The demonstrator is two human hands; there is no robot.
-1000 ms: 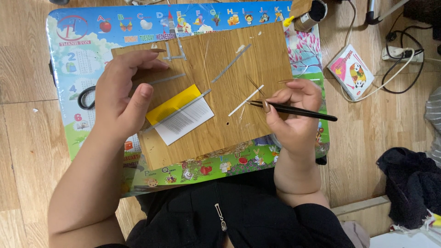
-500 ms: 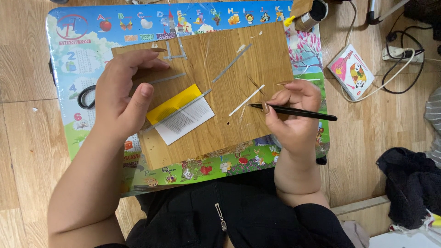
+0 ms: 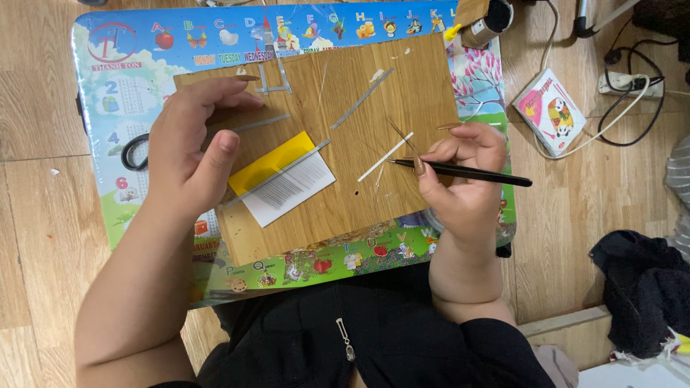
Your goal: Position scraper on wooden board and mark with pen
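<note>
A wooden board (image 3: 345,93) lies on a colourful children's lap table (image 3: 129,54). My left hand (image 3: 190,144) rests on the board's left side, fingers spread, holding nothing, next to a yellow and white card (image 3: 284,176) with a thin grey strip across it. My right hand (image 3: 460,176) grips a slim black tool (image 3: 467,172) like a pen, its tip pointing left near a thin white strip (image 3: 384,156) on the board. More thin strips (image 3: 363,98) lie higher on the board.
A black ring (image 3: 133,152) sits on the table left of my left hand. On the wooden floor to the right lie a small pink and white box (image 3: 552,111), white and black cables (image 3: 625,93) and dark cloth (image 3: 643,287). A roll (image 3: 485,21) sits at the table's top right.
My right hand with the black tool has shifted slightly; the tool's tip stays by the white strip. My left hand has not moved.
</note>
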